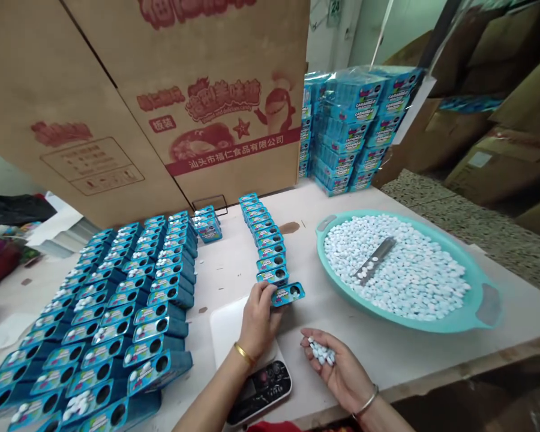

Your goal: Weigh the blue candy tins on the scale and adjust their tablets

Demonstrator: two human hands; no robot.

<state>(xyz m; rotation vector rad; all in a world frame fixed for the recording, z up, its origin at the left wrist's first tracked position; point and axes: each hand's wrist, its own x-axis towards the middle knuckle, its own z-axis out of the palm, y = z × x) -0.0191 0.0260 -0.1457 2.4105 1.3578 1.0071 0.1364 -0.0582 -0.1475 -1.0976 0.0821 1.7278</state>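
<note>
The brown cardboard carton [162,102] read 造型美味糖 in red, with 板装 in a red box at left and 汕头市福仁食品有限公司 in white across a red band; a small English line included "delicious candy". The stacked, film-wrapped blue candy packs [355,129] bore "CARAMELO" over what looked like "MACIZO". The held blue candy box [289,294] carried similar, smaller lettering. A green wall plate [335,11] showed "24".
</note>
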